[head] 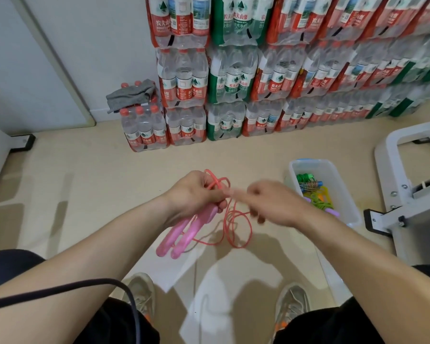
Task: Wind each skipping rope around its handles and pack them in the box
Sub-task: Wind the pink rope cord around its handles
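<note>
1. Your left hand [196, 194] sits just left of the frame's centre. It is clenched around the tops of two pink handles [181, 234], held side by side.
2. The handles slant down and to the left from that fist, and their free ends hang above the floor [85, 182].
3. The red rope [236, 227] shows in small loops above your left fist. Below it the rope hangs in larger loose loops between your two hands, right of the handles.
4. Your right hand [271, 204] is just right of centre and blurred. Its forefinger points toward your left hand and nearly meets it.
5. The rope's loops reach the lower fingers of your right hand, but you cannot tell whether they grasp the rope.
6. The box [310, 162], of clear plastic, stands on the floor at the right of the frame, near your right hand. It holds other ropes [315, 194] in green, yellow and purple.
7. Wrapped packs of water bottles [233, 70] are stacked along the wall across the top of the frame. A grey cloth [132, 94] lies on the lowest stack at their left end.
8. A white frame [407, 170] stands at the right edge, beside the box.
9. Your shoes [142, 294] show at the bottom, and a black cable [85, 286] crosses your left forearm.
</note>
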{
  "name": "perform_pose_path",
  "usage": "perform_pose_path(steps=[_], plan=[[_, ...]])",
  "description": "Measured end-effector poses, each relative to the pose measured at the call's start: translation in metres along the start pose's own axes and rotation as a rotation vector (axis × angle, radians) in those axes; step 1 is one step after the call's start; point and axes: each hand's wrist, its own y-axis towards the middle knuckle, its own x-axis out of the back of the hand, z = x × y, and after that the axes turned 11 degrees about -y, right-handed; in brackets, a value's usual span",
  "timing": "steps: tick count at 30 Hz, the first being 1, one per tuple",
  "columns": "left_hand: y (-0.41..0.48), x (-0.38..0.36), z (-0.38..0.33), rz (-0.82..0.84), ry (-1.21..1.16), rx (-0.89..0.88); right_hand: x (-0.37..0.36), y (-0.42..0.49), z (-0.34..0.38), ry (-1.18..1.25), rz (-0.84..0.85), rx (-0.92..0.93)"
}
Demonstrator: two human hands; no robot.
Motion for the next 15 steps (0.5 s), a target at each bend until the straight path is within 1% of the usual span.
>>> perform_pose_path(steps=[1,2,3,4,5,6,7,8,10,13,15], plan=[[-0.001,0.001,0.001,0.03,0.078,0.002,0.001,0.003,-0.006,0.121,-0.183,0.044],[-0.002,0.001,0.002,0.068,0.156,0.004,-0.001,0.005,-0.01,0.168,-0.327,0.148],[-0.004,-0.001,0.002,0.116,0.233,0.005,-0.003,0.006,-0.01,0.144,-0.365,0.26],[-0.005,-0.003,0.002,0.166,0.294,0.012,-0.007,0.008,-0.007,0.131,-0.312,0.362],[-0.006,-0.006,0.003,0.211,0.323,0.025,-0.011,0.007,0.0,0.134,-0.192,0.408],[-0.008,-0.007,0.001,0.248,0.331,0.039,-0.015,0.005,0.005,0.152,-0.074,0.411],[-0.009,-0.006,0.0,0.274,0.335,0.049,-0.018,0.003,0.007,0.172,0.001,0.398],[-0.011,-0.005,-0.002,0.293,0.348,0.056,-0.02,0.003,0.006,0.194,0.022,0.367],[-0.013,0.002,-0.006,0.29,0.383,0.061,-0.019,0.007,-0.003,0.25,-0.011,0.284],[-0.012,0.011,-0.009,0.158,0.319,0.044,-0.012,0.011,-0.017,0.391,-0.039,0.156],[-0.011,0.012,-0.008,0.09,0.243,0.02,-0.01,0.012,-0.018,0.411,-0.014,0.146]])
